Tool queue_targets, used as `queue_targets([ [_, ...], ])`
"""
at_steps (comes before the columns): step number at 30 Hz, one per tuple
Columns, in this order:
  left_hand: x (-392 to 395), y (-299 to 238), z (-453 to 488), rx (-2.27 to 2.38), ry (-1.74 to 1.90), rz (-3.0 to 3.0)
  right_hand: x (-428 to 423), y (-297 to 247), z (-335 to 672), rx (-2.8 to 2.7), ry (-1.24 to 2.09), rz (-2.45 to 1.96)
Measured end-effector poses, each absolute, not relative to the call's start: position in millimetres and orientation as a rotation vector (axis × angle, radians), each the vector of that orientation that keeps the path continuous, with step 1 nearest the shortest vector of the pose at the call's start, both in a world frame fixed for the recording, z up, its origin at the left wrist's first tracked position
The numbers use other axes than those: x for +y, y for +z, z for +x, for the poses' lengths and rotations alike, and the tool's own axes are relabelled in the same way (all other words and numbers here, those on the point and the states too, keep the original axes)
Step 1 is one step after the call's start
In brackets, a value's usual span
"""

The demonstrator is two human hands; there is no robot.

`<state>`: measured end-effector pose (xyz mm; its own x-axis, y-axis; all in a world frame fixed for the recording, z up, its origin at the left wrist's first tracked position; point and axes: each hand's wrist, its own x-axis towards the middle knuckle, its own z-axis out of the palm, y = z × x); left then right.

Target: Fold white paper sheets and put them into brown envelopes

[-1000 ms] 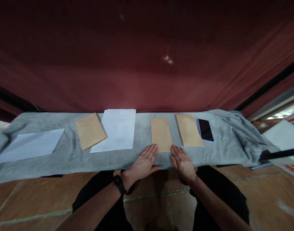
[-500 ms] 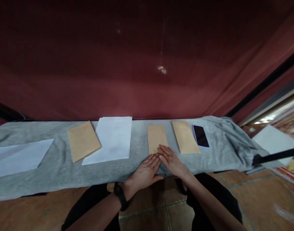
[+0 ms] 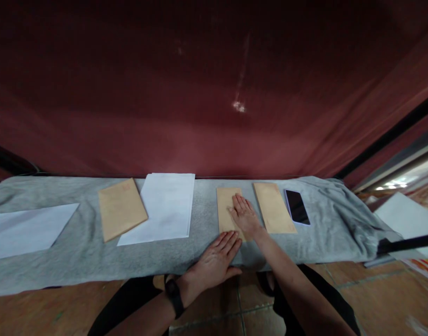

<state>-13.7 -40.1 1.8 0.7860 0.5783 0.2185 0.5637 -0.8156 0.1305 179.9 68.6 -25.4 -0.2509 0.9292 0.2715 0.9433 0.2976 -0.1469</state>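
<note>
Right hand (image 3: 246, 217) now farther up envelope (image 3: 225, 211), smoothing apparently advancing; fingers (image 3: 237, 200) outstretched, gripping nothing, second envelope (image 3: 275, 207) rightward. Left hand (image 3: 214, 260) likewise flat, fingertips over near edge.

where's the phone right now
In the head view, the phone lies toward the right of the grey cloth, just right of the rightmost brown envelope.

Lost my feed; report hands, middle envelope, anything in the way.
Right hand flat on middle envelope; left hand at its near edge. Envelope flat on grey cloth. Only hands cover it.
</note>
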Motion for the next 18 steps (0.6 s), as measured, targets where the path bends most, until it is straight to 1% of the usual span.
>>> queue_targets([
  [7, -43, 4, -10, 0.961, 0.314, 2.961, 82, -27, 173, -2.149, -0.138, -1.718],
  [14, -43, -1, -8, 0.969, 0.286, 2.955, 86, -18, 157, -2.403, 0.024, -1.604],
  [18, -45, -8, -7, 0.989, 0.271, 2.949, 86, -19, 137, -2.43, 0.112, -1.593],
])
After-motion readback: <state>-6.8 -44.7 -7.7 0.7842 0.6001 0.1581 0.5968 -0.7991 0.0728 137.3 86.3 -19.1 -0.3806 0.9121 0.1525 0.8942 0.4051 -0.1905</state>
